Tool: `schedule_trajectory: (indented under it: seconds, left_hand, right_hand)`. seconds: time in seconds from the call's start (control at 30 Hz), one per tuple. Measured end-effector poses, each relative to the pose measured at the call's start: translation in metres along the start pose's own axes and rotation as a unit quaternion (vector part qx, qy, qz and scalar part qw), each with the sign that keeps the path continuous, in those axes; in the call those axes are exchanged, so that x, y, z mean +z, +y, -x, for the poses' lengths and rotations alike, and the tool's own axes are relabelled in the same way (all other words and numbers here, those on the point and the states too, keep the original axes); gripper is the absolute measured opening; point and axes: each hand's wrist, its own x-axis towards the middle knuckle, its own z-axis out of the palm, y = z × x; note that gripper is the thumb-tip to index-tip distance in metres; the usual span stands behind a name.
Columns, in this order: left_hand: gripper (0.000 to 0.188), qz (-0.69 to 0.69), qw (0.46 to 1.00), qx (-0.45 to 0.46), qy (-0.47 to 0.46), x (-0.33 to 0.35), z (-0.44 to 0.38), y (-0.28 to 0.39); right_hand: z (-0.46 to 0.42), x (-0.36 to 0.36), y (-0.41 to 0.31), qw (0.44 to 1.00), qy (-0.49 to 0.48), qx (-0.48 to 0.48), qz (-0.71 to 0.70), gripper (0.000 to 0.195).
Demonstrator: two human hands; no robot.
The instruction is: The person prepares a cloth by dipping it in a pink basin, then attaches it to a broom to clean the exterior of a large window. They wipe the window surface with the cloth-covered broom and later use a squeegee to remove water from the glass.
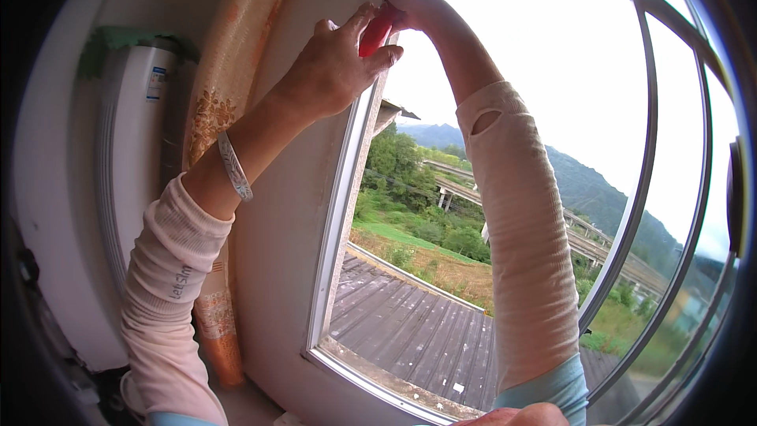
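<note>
Both arms reach up to the top of a window frame (340, 242). Around a red object (375, 35), perhaps a handle or a cloth, closes my right hand (414, 0), high beside the frame's upright. Just below and to the left, my left hand (337, 65) has its fingers spread, with thumb and fingertips at the red object's lower end; whether it grips is unclear. A silver bangle (235, 165) circles the left wrist. Pale sleeves cover both forearms, and the right one has a hole near its cuff. The red object's upper end leaves the picture.
An orange patterned curtain (216, 112) hangs left of the window. Behind it stands a tall white appliance (139, 148) with a green cover on top. Sliding window frames (647, 130) curve along the right. Outside lies a dark ribbed roof (414, 331).
</note>
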Motion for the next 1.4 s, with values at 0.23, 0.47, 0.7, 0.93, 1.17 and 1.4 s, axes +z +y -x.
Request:
schedule_trajectory:
  seconds: [0.23, 0.47, 0.7, 0.93, 1.17, 1.4]
  left_hand:
    - [0.055, 0.419, 0.878, -0.179, -0.144, 0.009, 0.023, -0.019]
    - [0.056, 0.49, 0.815, -0.246, -0.19, 0.037, 0.099, -0.011]
    - [0.069, 0.491, 0.818, -0.162, -0.253, 0.038, 0.151, 0.03]
    - [0.065, 0.521, 0.819, -0.119, -0.21, 0.061, 0.081, 0.079]
    - [0.061, 0.482, 0.864, -0.098, -0.107, 0.06, -0.057, 0.121]
    - [0.054, 0.436, 0.892, -0.063, -0.101, 0.065, -0.151, 0.153]
  right_hand:
    - [0.029, 0.033, 0.012, 0.999, -0.017, 0.046, 0.013, 0.03]
    - [0.11, 0.056, 0.043, 0.982, 0.043, 0.061, 0.173, 0.026]
    - [0.192, 0.046, 0.027, 0.967, 0.06, 0.039, 0.245, 0.027]
    - [0.187, -0.021, 0.003, 0.957, 0.125, 0.099, 0.242, 0.043]
    - [0.228, -0.091, -0.041, 0.936, 0.139, 0.085, 0.312, 0.039]
    - [0.277, -0.147, -0.043, 0.922, 0.135, 0.104, 0.349, 0.034]
